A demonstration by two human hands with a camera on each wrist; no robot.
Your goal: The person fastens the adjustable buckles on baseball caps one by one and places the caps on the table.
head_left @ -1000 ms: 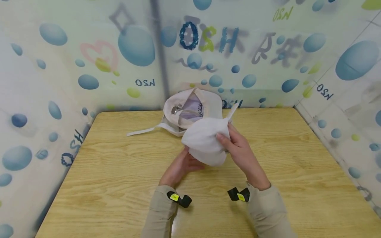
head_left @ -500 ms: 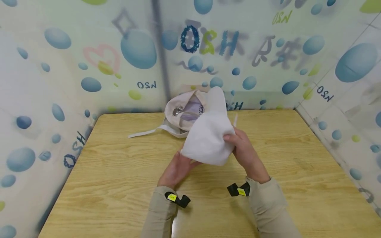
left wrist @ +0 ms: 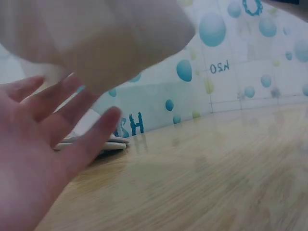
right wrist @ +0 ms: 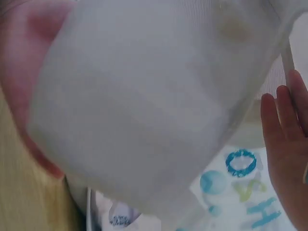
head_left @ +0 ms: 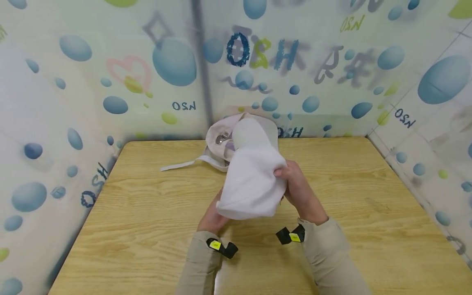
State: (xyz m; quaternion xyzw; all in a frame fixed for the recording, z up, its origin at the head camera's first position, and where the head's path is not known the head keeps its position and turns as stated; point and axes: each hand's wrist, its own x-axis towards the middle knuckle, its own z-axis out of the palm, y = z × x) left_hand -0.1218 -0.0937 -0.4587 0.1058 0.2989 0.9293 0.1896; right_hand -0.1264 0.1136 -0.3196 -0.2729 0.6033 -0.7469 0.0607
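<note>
A white cap (head_left: 252, 184) hangs over the middle of the table, its brim (head_left: 252, 133) pointing toward the back wall. My right hand (head_left: 300, 190) grips its right side, thumb on the outer cloth; the other fingers are mostly hidden behind it. Below the cap's left side is my left hand (head_left: 214, 217). In the left wrist view that hand (left wrist: 43, 139) has its fingers stretched out under the cap (left wrist: 106, 38); whether they touch the cloth I cannot tell. A second, pale pinkish cap (head_left: 217, 131) lies hollow side up behind, partly covered by the held one.
The wooden table (head_left: 354, 192) meets a patterned wall (head_left: 324, 82) at its back edge. A pale strap (head_left: 180, 165) trails left from the cap at the back. Each sleeve carries a black band (head_left: 223, 248) with a yellow label.
The white cap has been turned so its brim, first hidden, swung up and then toward the wall. It now sits lower. Both hands shifted slightly; the rear cap stayed put.
</note>
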